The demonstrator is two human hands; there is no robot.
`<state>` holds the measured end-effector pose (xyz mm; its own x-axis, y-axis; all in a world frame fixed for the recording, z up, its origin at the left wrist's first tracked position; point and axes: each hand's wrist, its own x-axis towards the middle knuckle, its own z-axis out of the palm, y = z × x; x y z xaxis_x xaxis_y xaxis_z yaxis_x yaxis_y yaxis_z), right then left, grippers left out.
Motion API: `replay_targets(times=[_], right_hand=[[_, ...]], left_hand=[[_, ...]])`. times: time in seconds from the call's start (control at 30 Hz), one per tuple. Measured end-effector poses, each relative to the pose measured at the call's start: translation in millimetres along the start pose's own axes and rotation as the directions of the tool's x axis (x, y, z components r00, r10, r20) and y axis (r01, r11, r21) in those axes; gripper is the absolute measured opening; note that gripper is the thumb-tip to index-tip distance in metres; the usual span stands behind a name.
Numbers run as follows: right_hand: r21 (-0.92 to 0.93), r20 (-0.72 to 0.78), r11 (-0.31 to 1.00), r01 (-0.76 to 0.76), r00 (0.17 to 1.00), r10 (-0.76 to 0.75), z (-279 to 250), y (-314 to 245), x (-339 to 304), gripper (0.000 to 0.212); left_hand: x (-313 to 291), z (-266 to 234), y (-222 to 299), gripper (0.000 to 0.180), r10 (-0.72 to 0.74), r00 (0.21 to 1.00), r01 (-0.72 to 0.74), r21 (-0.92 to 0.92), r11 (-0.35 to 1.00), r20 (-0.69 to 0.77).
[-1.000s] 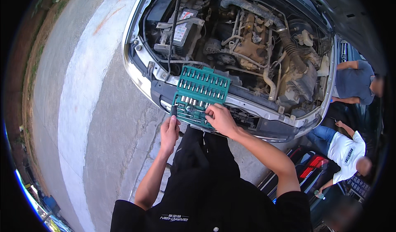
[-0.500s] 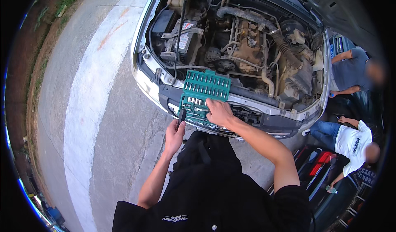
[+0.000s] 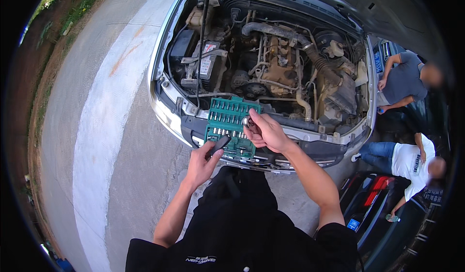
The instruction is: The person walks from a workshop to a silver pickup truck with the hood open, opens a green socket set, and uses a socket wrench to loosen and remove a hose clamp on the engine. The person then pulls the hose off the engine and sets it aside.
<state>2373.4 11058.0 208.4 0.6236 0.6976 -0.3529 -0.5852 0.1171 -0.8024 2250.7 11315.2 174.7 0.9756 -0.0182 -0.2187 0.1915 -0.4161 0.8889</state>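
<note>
A green socket set case lies open across the front edge of the engine bay, with rows of small silver bits and sockets in it. My left hand grips a dark, bar-shaped handle over the lower half of the case. Above the case's right side, my right hand is closed on a small, rounded, shiny metal piece, pinched between thumb and fingers. Its exact kind is partly hidden by the fingers. The two held things are apart.
Beyond the case is the car's uncovered engine, with a battery at its left. A dark prop rod rises there. Two people stand at the right, near a dark car with a red tail light; one holds a bottle.
My right hand has lifted from the case and now holds a shiny metal piece. My left hand has brought the dark handle right, over the case, tilting it. The view has shifted slightly.
</note>
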Motion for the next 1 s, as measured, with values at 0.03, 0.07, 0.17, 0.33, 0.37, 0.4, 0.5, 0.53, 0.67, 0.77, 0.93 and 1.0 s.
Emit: replay_targets(times=[0.03,0.07,0.17,0.33,0.37,0.4,0.5,0.53,0.67,0.77,0.93,1.0], right_hand=[[0.056,0.042,0.996,-0.068,0.997,0.066,0.0,-3.1,-3.6,0.073],[0.108,0.101,0.986,-0.125,0.988,0.114,-0.1,-5.2,-8.4,0.072],[0.218,0.286,0.950,-0.223,0.945,0.156,0.5,-7.2,-26.4,0.071],[0.217,0.370,0.966,-0.144,0.927,0.055,2.7,-7.8,-50.2,0.072],[0.186,0.367,0.974,-0.130,0.929,0.054,3.1,-8.5,-52.9,0.072],[0.160,0.371,0.982,-0.105,0.928,0.039,3.4,-9.5,-55.0,0.072],[0.080,0.371,0.996,-0.038,0.928,0.006,3.9,-14.4,-58.5,0.071],[0.039,0.360,0.999,-0.011,0.933,-0.004,3.8,-16.6,-59.1,0.073],[-0.128,0.344,0.992,0.019,0.938,0.027,1.6,-25.5,-59.8,0.074],[-0.187,0.345,0.982,0.017,0.937,0.050,-1.9,-30.2,-59.0,0.073],[-0.320,0.352,0.945,0.070,0.935,0.049,-9.4,-34.9,-56.5,0.073],[-0.335,0.379,0.936,0.107,0.925,0.030,-12.7,-35.0,-54.7,0.073]], left_hand=[[2.5,-1.1,8.2,0.030,0.030,0.999,-0.030,0.029,0.999,0.013],[4.6,-2.1,16.0,0.030,0.051,0.998,-0.051,-0.006,0.999,0.048],[8.5,-4.9,37.7,0.029,0.188,0.978,-0.191,0.018,0.981,0.096],[12.0,-8.6,64.6,0.029,0.323,0.932,-0.330,0.013,0.944,0.163],[12.6,-9.5,68.1,0.029,0.337,0.924,-0.344,0.005,0.939,0.182],[13.2,-10.4,71.0,0.029,0.340,0.917,-0.348,0.003,0.937,0.206],[15.4,-13.5,76.4,0.029,0.314,0.903,-0.312,-0.056,0.948,0.292],[16.3,-14.7,77.5,0.028,0.300,0.895,-0.287,-0.090,0.954,0.331],[20.2,-20.2,81.2,0.025,0.249,0.806,-0.018,-0.398,0.917,0.536],[24.1,-23.4,82.8,0.024,0.233,0.736,0.114,-0.455,0.883,0.636],[34.8,-25.8,76.7,0.037,0.213,0.601,0.275,-0.449,0.850,0.771],[38.6,-24.4,71.7,0.045,0.186,0.503,0.459,-0.443,0.770,0.844]])
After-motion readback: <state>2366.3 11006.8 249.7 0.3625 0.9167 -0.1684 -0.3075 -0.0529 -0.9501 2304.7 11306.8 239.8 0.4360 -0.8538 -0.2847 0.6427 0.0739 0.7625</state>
